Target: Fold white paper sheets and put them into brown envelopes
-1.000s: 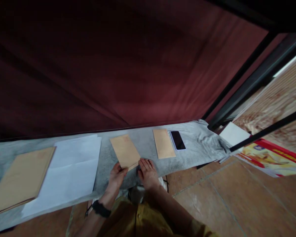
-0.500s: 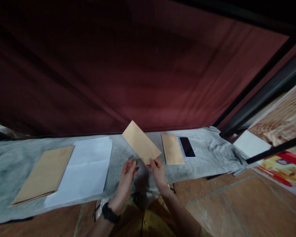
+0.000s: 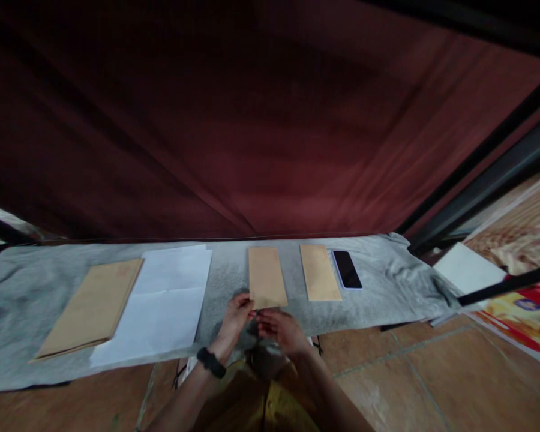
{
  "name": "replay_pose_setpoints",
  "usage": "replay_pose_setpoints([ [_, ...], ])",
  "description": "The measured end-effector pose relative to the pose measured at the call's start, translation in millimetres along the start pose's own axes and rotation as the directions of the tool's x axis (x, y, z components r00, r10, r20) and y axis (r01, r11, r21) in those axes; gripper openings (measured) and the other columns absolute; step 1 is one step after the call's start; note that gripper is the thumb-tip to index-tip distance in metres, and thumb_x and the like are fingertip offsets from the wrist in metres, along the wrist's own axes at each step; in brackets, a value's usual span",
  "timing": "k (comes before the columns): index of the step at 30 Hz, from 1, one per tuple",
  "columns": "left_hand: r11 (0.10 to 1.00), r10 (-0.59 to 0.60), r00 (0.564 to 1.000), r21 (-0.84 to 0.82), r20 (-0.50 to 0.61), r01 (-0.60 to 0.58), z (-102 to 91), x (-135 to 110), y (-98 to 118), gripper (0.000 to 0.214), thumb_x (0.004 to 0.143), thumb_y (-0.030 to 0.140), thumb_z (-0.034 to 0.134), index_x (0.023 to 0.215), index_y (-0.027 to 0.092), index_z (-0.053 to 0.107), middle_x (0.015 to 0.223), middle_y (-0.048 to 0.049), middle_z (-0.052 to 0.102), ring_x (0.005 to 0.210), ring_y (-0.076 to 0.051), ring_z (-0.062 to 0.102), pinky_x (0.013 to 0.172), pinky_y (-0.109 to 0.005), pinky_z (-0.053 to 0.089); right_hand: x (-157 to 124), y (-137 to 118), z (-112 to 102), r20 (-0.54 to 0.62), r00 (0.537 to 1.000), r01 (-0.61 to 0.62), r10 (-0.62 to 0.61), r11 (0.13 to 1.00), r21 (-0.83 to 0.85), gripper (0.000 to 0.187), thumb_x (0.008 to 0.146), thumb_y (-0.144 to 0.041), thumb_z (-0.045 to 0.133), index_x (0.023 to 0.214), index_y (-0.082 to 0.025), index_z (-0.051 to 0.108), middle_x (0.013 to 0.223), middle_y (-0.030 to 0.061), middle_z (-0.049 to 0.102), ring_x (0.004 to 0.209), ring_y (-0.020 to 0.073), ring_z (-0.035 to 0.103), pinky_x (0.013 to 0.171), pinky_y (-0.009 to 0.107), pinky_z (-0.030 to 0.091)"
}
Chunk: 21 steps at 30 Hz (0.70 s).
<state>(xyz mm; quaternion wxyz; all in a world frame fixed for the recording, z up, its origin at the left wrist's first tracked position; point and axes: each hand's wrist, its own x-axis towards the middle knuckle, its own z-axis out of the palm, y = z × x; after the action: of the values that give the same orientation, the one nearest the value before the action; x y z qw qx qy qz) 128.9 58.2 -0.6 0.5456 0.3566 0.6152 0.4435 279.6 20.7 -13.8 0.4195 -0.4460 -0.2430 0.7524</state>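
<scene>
A small brown envelope lies flat on the grey cloth, straight in front of me. My left hand touches its near left corner, fingers curled on the edge. My right hand sits just below the near edge, fingers bent and pinched toward the left hand's fingertips. A second small brown envelope lies to the right, with a black phone beside it. A black band is on my left wrist.
White sheets of paper and a large brown envelope lie at the left on the cloth. A dark red curtain hangs behind. At the right are a white sheet, a black bar and a coloured poster. Brown floor tiles lie below.
The envelope was lifted and tilted in my right hand half a second ago. It now lies flat and straight on the cloth, with both hands at its near edge.
</scene>
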Motion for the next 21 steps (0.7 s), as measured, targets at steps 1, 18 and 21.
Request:
replay_pose_setpoints([
  [1, 0.999, 0.007, 1.000, 0.033, 0.002, -0.007, -2.5, 2, -2, 0.036, 0.063, 0.043, 0.070, 0.088, 0.016, 0.066, 0.064, 0.0016, 0.065, 0.050, -0.013, 0.057, 0.051, -0.025, 0.044, -3, -2, -4, -0.005, 1.000, 0.000, 0.000, 0.995, -0.102, 0.045, 0.075, -0.058, 0.073, 0.097, -0.018, 0.073, 0.098, 0.0116, 0.076, 0.083, 0.0241, 0.073, 0.079, 0.041, 0.060],
  [18, 0.196, 0.613, 0.738, 0.851, 0.282, -0.488, -5.9, -26, -31, 0.039, 0.102, 0.027, 0.038, 0.134, 0.017, 0.060, 0.127, -0.0130, 0.069, 0.116, -0.024, 0.066, 0.100, -0.039, 0.052, 11, 16, -43, 0.516, 0.734, 0.315, -0.441, -0.453, -0.834, 0.055, 0.104, -0.045, 0.048, 0.156, -0.027, 0.040, 0.163, 0.0062, 0.038, 0.148, 0.0241, 0.039, 0.121, 0.045, 0.032],
  [21, 0.005, 0.663, 0.606, 0.807, 0.439, -0.591, -1.3, -29, -53, 0.047, 0.103, 0.034, 0.040, 0.143, 0.013, 0.052, 0.146, -0.0151, 0.058, 0.137, -0.026, 0.053, 0.112, -0.043, 0.045, 10, 16, -45, 0.540, 0.729, 0.307, -0.421, -0.505, -0.807, 0.059, 0.103, -0.044, 0.048, 0.158, -0.024, 0.037, 0.163, 0.0086, 0.037, 0.148, 0.0255, 0.038, 0.122, 0.047, 0.030],
])
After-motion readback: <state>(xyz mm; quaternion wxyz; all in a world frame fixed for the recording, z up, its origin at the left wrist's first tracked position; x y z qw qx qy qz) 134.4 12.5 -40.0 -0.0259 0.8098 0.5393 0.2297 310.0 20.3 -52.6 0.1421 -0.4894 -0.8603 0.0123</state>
